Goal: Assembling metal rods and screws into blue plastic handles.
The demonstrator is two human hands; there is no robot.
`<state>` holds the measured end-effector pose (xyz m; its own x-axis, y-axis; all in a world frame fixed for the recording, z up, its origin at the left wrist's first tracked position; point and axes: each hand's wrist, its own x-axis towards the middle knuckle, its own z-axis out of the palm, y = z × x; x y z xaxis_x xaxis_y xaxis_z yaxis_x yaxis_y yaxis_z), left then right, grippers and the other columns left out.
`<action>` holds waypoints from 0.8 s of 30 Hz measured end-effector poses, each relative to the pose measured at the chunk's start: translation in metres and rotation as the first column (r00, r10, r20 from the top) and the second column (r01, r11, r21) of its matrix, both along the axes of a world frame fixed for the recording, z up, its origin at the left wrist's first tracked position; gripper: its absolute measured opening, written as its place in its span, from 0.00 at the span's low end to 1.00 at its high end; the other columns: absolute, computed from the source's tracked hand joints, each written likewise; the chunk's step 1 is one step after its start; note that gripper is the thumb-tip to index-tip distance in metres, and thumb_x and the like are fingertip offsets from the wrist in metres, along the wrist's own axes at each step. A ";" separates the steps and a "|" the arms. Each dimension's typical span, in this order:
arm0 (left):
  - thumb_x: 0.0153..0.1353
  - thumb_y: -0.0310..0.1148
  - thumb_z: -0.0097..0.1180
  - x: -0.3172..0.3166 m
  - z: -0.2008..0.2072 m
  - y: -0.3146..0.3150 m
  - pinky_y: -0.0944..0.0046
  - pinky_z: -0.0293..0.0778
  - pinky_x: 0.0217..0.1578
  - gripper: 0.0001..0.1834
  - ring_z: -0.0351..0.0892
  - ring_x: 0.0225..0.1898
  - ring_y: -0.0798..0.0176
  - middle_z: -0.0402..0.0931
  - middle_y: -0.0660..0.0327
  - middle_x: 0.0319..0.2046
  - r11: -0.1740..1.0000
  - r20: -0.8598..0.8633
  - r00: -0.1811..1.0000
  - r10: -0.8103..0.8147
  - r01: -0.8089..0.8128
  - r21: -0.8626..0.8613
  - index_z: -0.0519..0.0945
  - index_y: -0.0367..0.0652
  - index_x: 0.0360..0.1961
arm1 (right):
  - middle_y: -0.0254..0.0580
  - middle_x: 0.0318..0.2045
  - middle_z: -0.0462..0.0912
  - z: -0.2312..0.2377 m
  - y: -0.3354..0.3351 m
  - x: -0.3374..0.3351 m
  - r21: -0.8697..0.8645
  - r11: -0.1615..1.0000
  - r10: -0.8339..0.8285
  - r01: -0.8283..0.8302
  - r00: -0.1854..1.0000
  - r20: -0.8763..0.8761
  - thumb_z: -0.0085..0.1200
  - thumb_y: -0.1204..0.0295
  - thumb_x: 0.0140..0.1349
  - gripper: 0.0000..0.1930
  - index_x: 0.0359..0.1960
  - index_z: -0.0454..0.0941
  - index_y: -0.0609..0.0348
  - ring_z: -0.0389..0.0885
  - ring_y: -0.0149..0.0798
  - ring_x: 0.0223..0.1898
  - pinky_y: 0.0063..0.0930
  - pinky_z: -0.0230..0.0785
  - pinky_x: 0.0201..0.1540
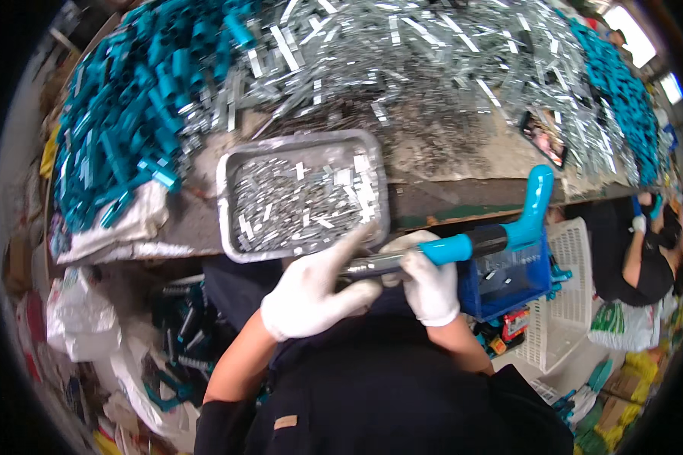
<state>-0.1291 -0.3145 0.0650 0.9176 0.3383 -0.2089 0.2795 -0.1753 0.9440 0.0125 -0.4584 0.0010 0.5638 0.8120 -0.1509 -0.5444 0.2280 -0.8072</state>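
A long teal tool with a bent handle (537, 201), a black band and a dark grey metallic end lies across in front of me. My right hand (430, 290), in a white glove, is closed round its middle, where teal meets grey. My left hand (311, 294), also gloved in white, is at the grey end, with its forefinger and thumb spread apart on either side. Whether it touches the end I cannot tell. Just beyond my left hand stands a grey metal tray (226, 205) holding many small shiny metal pieces.
Teal tubes (140, 91) are heaped at the bench's far left, loose metal strips (432, 45) across its back. A phone (544, 139) lies at right. Below the bench edge are a blue bin (508, 297) and a white crate (573, 265). Another person (634, 258) sits at right.
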 end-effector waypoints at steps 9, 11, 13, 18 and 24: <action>0.59 0.45 0.60 0.005 -0.034 -0.043 0.57 0.79 0.27 0.17 0.85 0.24 0.56 0.83 0.52 0.24 0.971 -0.302 0.926 -0.227 0.239 0.005 0.84 0.40 0.32 | 0.41 0.27 0.77 -0.002 -0.011 0.002 -0.055 0.993 0.113 -0.102 0.964 0.241 0.57 0.77 0.52 0.04 0.27 0.74 0.62 0.72 0.26 0.19 0.17 0.60 0.17; 0.54 0.45 0.61 0.007 -0.039 -0.055 0.51 0.79 0.29 0.14 0.84 0.26 0.47 0.79 0.49 0.20 0.837 -0.271 0.955 0.122 0.047 0.545 0.84 0.44 0.29 | 0.37 0.26 0.76 0.009 0.000 -0.006 -0.224 0.971 -0.006 0.087 0.939 0.343 0.52 0.80 0.54 0.02 0.25 0.73 0.61 0.70 0.24 0.19 0.16 0.59 0.16; 0.56 0.47 0.62 0.003 -0.051 -0.052 0.52 0.77 0.26 0.16 0.83 0.23 0.49 0.79 0.51 0.18 0.909 -0.112 0.993 0.036 0.014 0.416 0.84 0.44 0.29 | 0.41 0.26 0.78 0.006 0.001 -0.003 -0.129 0.992 0.036 0.013 0.929 0.369 0.53 0.78 0.52 0.02 0.25 0.74 0.62 0.73 0.29 0.23 0.20 0.64 0.24; 0.62 0.40 0.58 0.007 -0.056 -0.039 0.56 0.77 0.26 0.11 0.83 0.21 0.57 0.81 0.57 0.18 0.974 -0.166 0.961 -0.223 0.213 -0.080 0.83 0.45 0.30 | 0.41 0.26 0.77 -0.001 0.001 -0.010 -0.080 0.993 -0.040 0.091 0.869 0.493 0.57 0.79 0.50 0.03 0.23 0.74 0.63 0.73 0.31 0.26 0.25 0.66 0.31; 0.49 0.30 0.60 -0.004 -0.112 -0.067 0.55 0.78 0.32 0.22 0.83 0.29 0.51 0.82 0.54 0.29 0.836 0.198 0.964 0.175 -0.252 0.487 0.81 0.46 0.49 | 0.42 0.31 0.82 -0.028 -0.020 -0.022 -0.102 0.991 0.030 0.089 0.591 0.806 0.68 0.80 0.47 0.10 0.30 0.79 0.63 0.82 0.38 0.34 0.30 0.73 0.39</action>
<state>-0.1327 -0.3819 -0.0475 0.8165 0.5523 0.1683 0.2382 -0.5877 0.7732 -0.0097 -0.4780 -0.0268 0.5268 0.8013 0.2835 0.3456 0.1028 -0.9327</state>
